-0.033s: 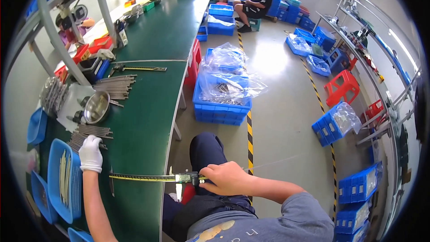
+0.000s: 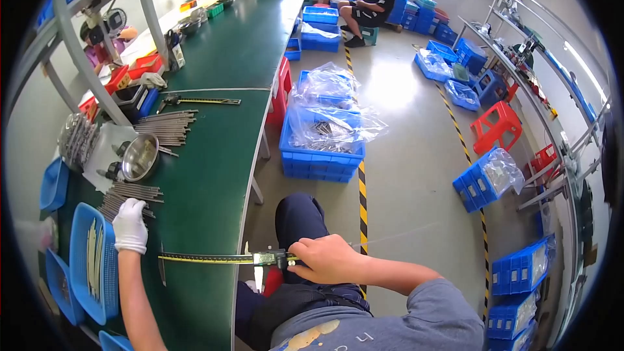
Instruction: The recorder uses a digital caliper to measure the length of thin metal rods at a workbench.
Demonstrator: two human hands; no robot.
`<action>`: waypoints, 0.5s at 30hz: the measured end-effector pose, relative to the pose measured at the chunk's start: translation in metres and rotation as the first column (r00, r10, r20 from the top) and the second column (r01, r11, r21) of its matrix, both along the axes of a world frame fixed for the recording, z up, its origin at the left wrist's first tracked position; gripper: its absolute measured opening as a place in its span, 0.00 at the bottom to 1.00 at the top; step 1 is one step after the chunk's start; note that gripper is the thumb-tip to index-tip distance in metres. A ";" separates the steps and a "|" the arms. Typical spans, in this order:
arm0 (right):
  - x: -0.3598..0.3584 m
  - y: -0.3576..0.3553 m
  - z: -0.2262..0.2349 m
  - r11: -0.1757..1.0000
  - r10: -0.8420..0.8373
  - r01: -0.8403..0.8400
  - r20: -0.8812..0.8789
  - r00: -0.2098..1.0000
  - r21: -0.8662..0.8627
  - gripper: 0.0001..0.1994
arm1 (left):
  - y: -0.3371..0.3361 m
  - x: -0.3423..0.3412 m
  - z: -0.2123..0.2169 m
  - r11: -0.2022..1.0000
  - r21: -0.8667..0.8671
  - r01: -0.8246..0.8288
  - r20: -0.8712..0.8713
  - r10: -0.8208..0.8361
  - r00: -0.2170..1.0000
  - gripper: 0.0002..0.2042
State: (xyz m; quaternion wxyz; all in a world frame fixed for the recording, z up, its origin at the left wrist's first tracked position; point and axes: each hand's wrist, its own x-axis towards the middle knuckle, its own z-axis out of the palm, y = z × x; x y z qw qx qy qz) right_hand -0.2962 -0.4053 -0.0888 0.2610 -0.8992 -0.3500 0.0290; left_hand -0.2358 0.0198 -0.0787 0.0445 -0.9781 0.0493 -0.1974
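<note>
Caliper [image 2: 224,259]: long, slim metal w/ yellowish scale strip, lying flat & roughly horizontal across the near edge of the green tabletop [image 2: 214,175]. Its far-left end has a short dark jaw pointing toward the person; a digital readout block sits near its right end, which hangs out past the tabletop edge over the person's lap. A pale jaw points down just left of the block. Right hand [image 2: 325,259] grips that block end, thumb on top. Left hand [image 2: 130,224], in a white glove, rests at the rim of a blue tray [image 2: 81,273] holding thin pale rods, just above the caliper's left end, not touching it.
</note>
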 end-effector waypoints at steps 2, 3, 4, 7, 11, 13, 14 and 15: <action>0.009 0.005 0.001 0.998 0.056 -0.056 -0.008 0.998 -0.024 0.14 | 0.001 -0.027 0.033 1.000 -0.003 -0.026 -0.010 0.026 1.000 0.09; 0.013 0.004 0.001 0.995 0.101 -0.101 -0.009 0.995 -0.022 0.14 | 0.002 -0.042 0.043 0.999 -0.012 -0.044 -0.024 0.044 0.999 0.10; 0.015 0.003 0.001 0.997 0.076 -0.076 -0.013 0.997 -0.006 0.14 | 0.016 -0.065 0.052 0.999 -0.012 -0.047 0.047 0.047 0.998 0.11; 0.027 -0.007 0.002 0.998 0.033 -0.036 -0.071 0.997 -0.045 0.16 | -0.010 -0.116 0.113 0.960 -0.010 -0.280 0.073 0.280 0.957 0.10; 0.048 -0.008 0.010 0.996 0.090 -0.091 -0.172 0.981 0.000 0.16 | 0.002 -0.245 0.152 0.694 -0.124 -0.710 0.065 0.719 0.692 0.09; 0.053 -0.005 0.016 0.985 0.172 -0.170 -0.181 0.968 0.029 0.15 | -0.002 -0.328 0.154 0.509 -0.086 -0.857 0.031 0.861 0.508 0.10; 0.057 -0.003 0.018 0.984 0.175 -0.167 -0.187 0.967 0.057 0.14 | -0.020 -0.350 0.155 0.356 -0.153 -0.922 -0.094 0.923 0.372 0.12; 0.061 -0.004 0.018 0.968 0.250 -0.245 -0.185 0.950 0.052 0.14 | -0.033 -0.367 0.151 0.301 -0.116 -0.947 -0.186 0.930 0.318 0.14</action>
